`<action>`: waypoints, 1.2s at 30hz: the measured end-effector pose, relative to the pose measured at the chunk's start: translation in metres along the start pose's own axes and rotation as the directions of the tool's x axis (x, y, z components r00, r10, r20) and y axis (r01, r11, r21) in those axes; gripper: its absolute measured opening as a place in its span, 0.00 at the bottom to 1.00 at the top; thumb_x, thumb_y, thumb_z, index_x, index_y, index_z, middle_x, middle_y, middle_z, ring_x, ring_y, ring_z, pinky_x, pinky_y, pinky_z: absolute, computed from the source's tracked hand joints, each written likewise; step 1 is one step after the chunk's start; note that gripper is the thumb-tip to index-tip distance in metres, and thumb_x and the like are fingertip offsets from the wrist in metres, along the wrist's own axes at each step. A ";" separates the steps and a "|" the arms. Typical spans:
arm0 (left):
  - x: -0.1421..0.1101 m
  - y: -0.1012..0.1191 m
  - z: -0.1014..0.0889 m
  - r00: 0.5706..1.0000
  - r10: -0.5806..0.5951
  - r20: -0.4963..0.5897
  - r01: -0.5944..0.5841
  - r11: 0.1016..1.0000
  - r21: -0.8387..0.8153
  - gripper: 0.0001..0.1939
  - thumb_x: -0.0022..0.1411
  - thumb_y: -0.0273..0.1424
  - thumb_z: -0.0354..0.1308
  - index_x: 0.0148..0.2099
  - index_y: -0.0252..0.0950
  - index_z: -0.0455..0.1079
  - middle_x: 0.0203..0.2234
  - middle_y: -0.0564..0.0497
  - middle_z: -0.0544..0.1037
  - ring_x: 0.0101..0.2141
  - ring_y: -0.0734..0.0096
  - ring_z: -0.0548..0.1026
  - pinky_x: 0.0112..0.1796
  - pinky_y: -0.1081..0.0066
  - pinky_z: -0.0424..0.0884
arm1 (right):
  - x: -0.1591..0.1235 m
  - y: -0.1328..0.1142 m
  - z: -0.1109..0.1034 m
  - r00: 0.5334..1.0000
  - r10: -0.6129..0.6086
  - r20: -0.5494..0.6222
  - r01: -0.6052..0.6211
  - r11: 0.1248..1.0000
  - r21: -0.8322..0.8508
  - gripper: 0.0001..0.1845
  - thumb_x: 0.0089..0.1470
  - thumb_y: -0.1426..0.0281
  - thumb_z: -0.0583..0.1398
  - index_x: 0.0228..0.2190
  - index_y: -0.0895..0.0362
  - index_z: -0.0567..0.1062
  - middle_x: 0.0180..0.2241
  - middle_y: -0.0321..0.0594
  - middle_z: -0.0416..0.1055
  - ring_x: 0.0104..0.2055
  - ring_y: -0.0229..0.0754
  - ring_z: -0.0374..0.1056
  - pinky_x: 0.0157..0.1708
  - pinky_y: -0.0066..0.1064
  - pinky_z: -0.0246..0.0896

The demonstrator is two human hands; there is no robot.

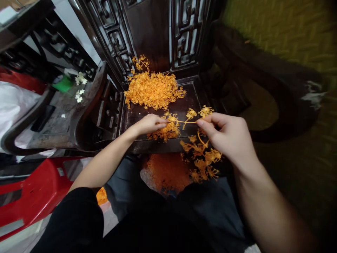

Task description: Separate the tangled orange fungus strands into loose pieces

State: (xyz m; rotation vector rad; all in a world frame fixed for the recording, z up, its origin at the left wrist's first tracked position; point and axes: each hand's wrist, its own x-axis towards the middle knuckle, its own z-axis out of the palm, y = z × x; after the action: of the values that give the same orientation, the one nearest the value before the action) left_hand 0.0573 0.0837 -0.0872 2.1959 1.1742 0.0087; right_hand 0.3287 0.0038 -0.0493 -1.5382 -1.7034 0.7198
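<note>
My left hand (149, 123) pinches one end of an orange plastic flower sprig (187, 117) over the dark wooden chair seat (189, 100). My right hand (228, 136) is closed on the sprig's other end, and a branched orange cluster (202, 160) hangs from that hand. A heap of loose orange flower pieces (153, 89) lies at the back of the seat. A smaller clump (165, 133) sits at the seat's front edge, just under my left fingers. More orange pieces (165, 172) fill a bag between my knees.
The chair's carved dark back (147, 31) rises behind the heap. A second dark wooden chair (65, 116) stands to the left, with small white flowers (79, 96) and something green (62, 84) on it. A red plastic stool (34, 193) is at lower left. A white bag (10, 105) lies far left.
</note>
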 end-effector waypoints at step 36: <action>-0.021 0.078 -0.005 0.962 0.147 -0.230 -0.213 0.932 -0.295 0.12 0.73 0.41 0.53 0.40 0.38 0.67 0.32 0.51 0.75 0.33 0.70 0.72 0.36 0.69 0.64 | 0.006 -0.022 0.038 0.913 -0.140 0.384 0.132 0.990 0.048 0.10 0.55 0.67 0.63 0.25 0.57 0.79 0.22 0.38 0.73 0.24 0.38 0.62 0.26 0.31 0.50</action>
State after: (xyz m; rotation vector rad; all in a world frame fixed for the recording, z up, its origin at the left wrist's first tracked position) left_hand 0.1010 0.0394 -0.0357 2.0382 0.9913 0.4803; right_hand 0.2845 0.0090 -0.0534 -1.3046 -2.0598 1.0158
